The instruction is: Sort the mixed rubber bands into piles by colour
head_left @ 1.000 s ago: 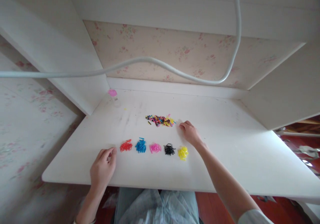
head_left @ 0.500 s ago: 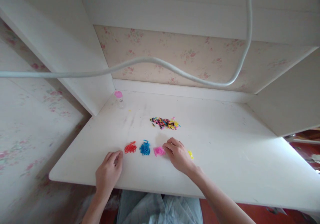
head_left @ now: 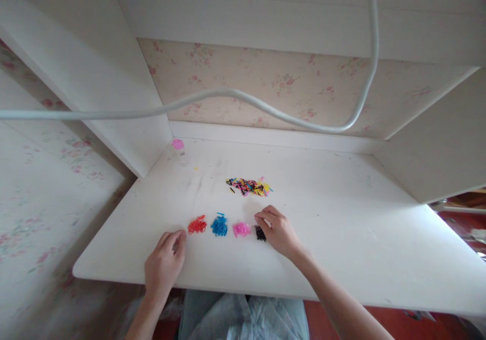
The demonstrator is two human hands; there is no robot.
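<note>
Small coloured rubber bands lie on the white desk in separate piles: red [head_left: 197, 224], blue [head_left: 219, 225], pink [head_left: 241, 229] and black [head_left: 260, 233]. Behind them stretches a mixed pile [head_left: 249, 186] of black, yellow, pink and other bands. My left hand [head_left: 165, 254] rests on the desk just left of the red pile, fingers curled together; whatever they may hold is hidden. Above the black pile, partly covering it, my right hand [head_left: 277, 231] has its thumb and fingertips pinched. Anything between those tips is too small to make out.
A clear container with a pink top [head_left: 178, 145] stands at the desk's back left corner. A white cable [head_left: 228, 92] crosses the upper view. White panels [head_left: 125, 142] rise at the desk's sides, and the desk's front edge [head_left: 243, 293] runs close to my lap.
My right hand has shifted slightly right, from beside the pink pile, uncovering the black pile and hiding the yellow bands. My left hand has stayed in place.
</note>
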